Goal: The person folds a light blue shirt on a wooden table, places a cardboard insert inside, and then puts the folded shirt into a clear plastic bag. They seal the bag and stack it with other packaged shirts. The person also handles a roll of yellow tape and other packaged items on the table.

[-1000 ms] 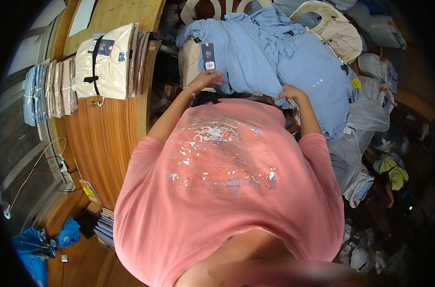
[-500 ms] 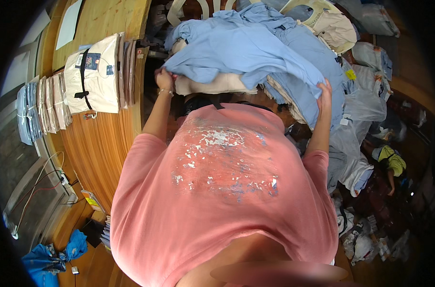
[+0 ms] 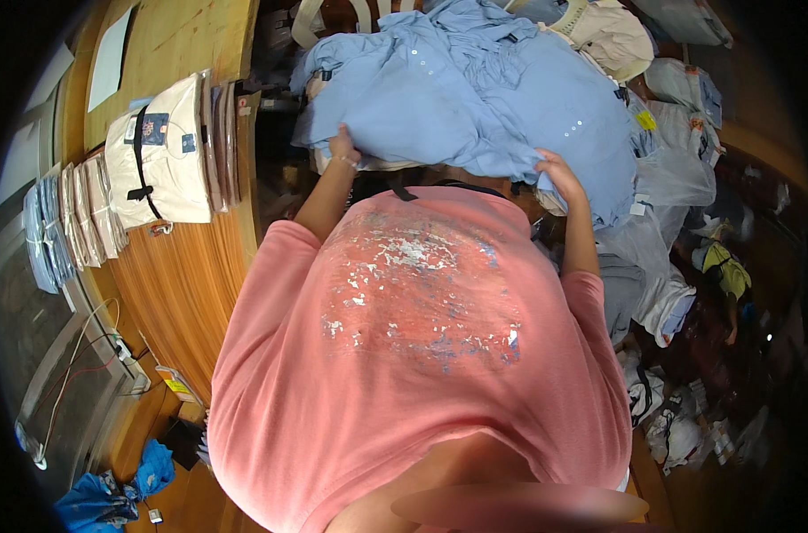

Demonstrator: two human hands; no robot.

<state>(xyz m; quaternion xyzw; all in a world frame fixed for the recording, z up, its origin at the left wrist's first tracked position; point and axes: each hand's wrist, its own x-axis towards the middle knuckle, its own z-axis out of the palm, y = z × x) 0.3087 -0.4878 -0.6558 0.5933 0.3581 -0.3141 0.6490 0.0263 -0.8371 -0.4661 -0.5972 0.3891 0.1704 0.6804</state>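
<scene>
A light blue buttoned shirt [image 3: 404, 107] lies spread over a heap of blue garments in front of me, its near edge hanging toward my body. My left hand [image 3: 342, 145] is closed on that edge at the left, with part of the fingers hidden by the cloth. At the right end of the edge, my right hand [image 3: 559, 174] pinches the fabric. Another blue shirt [image 3: 586, 115] with a short row of white buttons lies beside it on the right. Beige cloth shows a little beneath the near edge.
To the left, a wooden cabinet [image 3: 177, 293] carries a strapped stack of folded cream garments [image 3: 168, 160] and bagged blue ones [image 3: 47, 235]. Clear plastic bags of clothes [image 3: 675, 182] crowd the right side. A pale chair back [image 3: 333, 18] stands behind the heap.
The raised shirt has come down and lies flatter, showing its buttons. Both hands have moved inward, closer together; the left hand now holds further right along the edge.
</scene>
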